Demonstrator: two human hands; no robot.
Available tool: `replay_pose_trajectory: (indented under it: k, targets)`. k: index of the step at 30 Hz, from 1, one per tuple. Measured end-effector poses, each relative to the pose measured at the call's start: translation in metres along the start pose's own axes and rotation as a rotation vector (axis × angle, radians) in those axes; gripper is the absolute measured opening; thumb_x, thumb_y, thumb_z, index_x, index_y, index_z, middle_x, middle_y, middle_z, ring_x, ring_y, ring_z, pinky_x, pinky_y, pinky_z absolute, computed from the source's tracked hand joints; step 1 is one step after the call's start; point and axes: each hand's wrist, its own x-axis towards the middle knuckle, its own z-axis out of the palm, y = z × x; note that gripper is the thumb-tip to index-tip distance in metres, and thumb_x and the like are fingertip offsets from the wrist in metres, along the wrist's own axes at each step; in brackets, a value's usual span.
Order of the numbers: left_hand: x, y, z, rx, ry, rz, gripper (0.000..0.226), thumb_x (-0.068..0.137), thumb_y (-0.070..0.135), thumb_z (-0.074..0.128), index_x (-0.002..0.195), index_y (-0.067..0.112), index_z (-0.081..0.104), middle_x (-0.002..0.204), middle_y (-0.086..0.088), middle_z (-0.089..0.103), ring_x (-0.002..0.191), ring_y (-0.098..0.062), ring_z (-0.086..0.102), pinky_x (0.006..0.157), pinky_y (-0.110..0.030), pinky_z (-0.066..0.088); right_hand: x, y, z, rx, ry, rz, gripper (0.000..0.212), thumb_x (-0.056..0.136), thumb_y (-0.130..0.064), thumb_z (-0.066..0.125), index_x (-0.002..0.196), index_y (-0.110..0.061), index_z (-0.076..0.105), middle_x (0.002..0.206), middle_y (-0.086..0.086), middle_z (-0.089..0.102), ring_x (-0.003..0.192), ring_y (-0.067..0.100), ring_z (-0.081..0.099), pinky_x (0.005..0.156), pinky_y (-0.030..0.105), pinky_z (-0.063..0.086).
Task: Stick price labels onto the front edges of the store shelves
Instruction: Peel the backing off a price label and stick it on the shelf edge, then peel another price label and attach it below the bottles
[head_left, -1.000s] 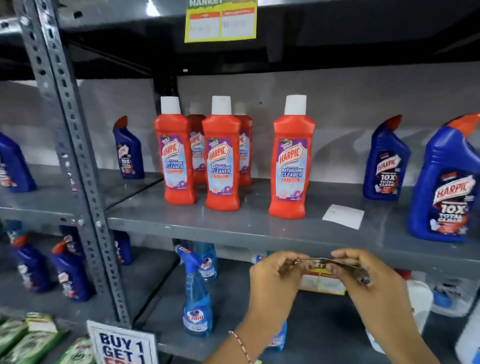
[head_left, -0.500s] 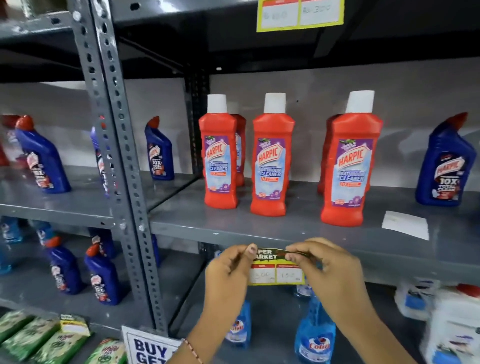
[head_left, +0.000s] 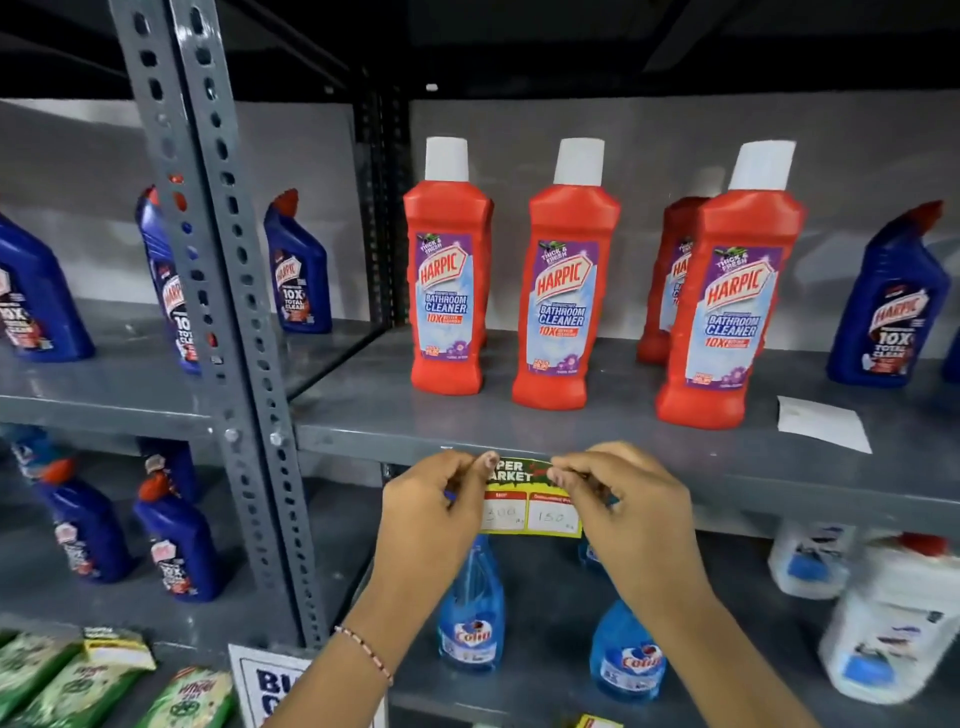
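Two hands meet at the front edge of the grey shelf (head_left: 779, 488), each pinching an upper corner of the price label (head_left: 530, 506) between thumb and fingertips. The left hand (head_left: 434, 512), with a beaded thread bracelet (head_left: 366, 652) at the wrist, has the label's upper left corner, and the right hand (head_left: 626, 512) has the upper right corner; both are closed to a fingertip pinch with the other fingers curled. The label lies flat against the shelf's front lip, its green top strip at the lip and its yellow-bordered lower part hanging just below the edge, showing two white boxes with handwritten numbers that look like 300 and 150. Whether it already adheres to the metal cannot be told. On the shelf above the label stand three red Harpic bathroom cleaner bottles (head_left: 563, 291) with white caps in a front row, with more red bottles partly hidden behind them. A white slip of paper (head_left: 821, 423) lies flat on the shelf surface to the right, near a blue Harpic bottle (head_left: 891, 306). On the lower shelf, two blue Colin spray bottles (head_left: 470, 618) stand under the hands. A perforated grey upright (head_left: 228, 322) divides this bay from the one on the left.
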Motion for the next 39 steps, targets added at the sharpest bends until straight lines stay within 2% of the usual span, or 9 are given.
replay_pose_trajectory:
  k: [5,9,16,19,23,27,32,35,39]
  targets:
    - [0.005,0.004,-0.001,0.112,0.018,-0.007,0.039,0.085,0.039,0.068,0.058,0.011,0.063,0.051,0.005,0.061,0.051,-0.004,0.055,0.046,-0.010,0.039,0.000,-0.003,0.002,-0.017,0.018,0.032,0.004,0.081,-0.014,0.075,0.084,-0.017,0.075,0.083,-0.005,0.063,0.071,0.006,0.060,0.063,0.022,0.051]
    - [0.010,0.008,-0.007,0.136,0.085,-0.133,0.048,0.074,0.046,0.076,0.053,0.010,0.053,0.047,-0.001,0.060,0.042,-0.011,0.049,0.046,-0.028,0.046,0.000,-0.002,-0.006,-0.042,0.052,0.120,0.009,0.080,-0.015,0.075,0.081,-0.022,0.070,0.087,-0.007,0.059,0.073,-0.001,0.057,0.062,0.012,0.047]
    - [0.006,0.042,-0.002,0.033,0.147,0.019,0.020,0.080,0.023,0.076,0.073,0.023,0.058,0.066,0.004,0.061,0.064,-0.016,0.058,0.059,-0.025,0.047,0.021,0.032,-0.106,-0.047,0.134,0.244,0.019,0.081,-0.006,0.070,0.087,-0.023,0.073,0.089,-0.004,0.071,0.074,0.012,0.064,0.068,0.006,0.045]
    - [0.003,0.072,0.020,-0.052,0.011,0.102,0.012,0.083,0.016,0.073,0.081,0.025,0.065,0.078,0.009,0.068,0.076,-0.009,0.065,0.069,-0.016,0.050,0.055,0.084,-0.162,-0.209,-0.065,0.375,0.022,0.078,-0.011,0.074,0.092,-0.029,0.069,0.096,-0.005,0.071,0.088,0.015,0.066,0.071,0.007,0.041]
    - [-0.005,0.111,0.067,-0.067,-0.264,0.245,0.012,0.083,0.010,0.072,0.089,0.021,0.072,0.086,0.011,0.074,0.083,-0.004,0.067,0.069,-0.003,0.047,0.105,0.151,-0.190,-0.278,-0.395,0.484,0.054,0.078,-0.024,0.078,0.128,-0.019,0.058,0.135,0.004,0.059,0.122,0.022,0.055,0.103,0.035,0.044]
    - [0.007,0.151,0.122,-0.102,-0.450,0.111,0.011,0.084,0.011,0.069,0.092,0.017,0.074,0.092,0.004,0.076,0.077,-0.003,0.066,0.070,0.003,0.043,0.129,0.179,-0.187,-0.312,-0.641,0.554,0.060,0.086,-0.035,0.067,0.139,-0.015,0.046,0.142,0.006,0.052,0.125,0.024,0.053,0.103,0.035,0.044]
    - [0.033,0.189,0.189,0.107,-0.703,-0.118,0.026,0.088,0.019,0.060,0.108,0.004,0.064,0.107,-0.012,0.068,0.091,-0.024,0.061,0.071,-0.027,0.051,0.136,0.193,-0.191,-0.406,-0.847,0.564,0.076,0.078,-0.034,0.076,0.141,-0.010,0.042,0.143,0.007,0.051,0.127,0.024,0.051,0.111,0.037,0.038]
    - [0.037,0.216,0.210,0.163,-0.751,-0.241,0.029,0.091,0.013,0.052,0.115,-0.002,0.058,0.108,-0.017,0.062,0.085,-0.025,0.052,0.065,-0.028,0.043,0.141,0.189,-0.193,-0.466,-0.882,0.519,0.078,0.073,-0.036,0.081,0.138,-0.011,0.047,0.136,0.007,0.057,0.121,0.026,0.055,0.107,0.039,0.043]
    - [0.046,0.235,0.233,0.109,-0.796,-0.394,0.020,0.093,0.003,0.046,0.099,-0.007,0.063,0.078,-0.017,0.059,0.066,-0.027,0.057,0.064,-0.027,0.044,0.141,0.183,-0.193,-0.570,-0.882,0.426,0.071,0.072,-0.044,0.078,0.131,-0.012,0.053,0.131,0.006,0.062,0.114,0.025,0.059,0.100,0.039,0.047]
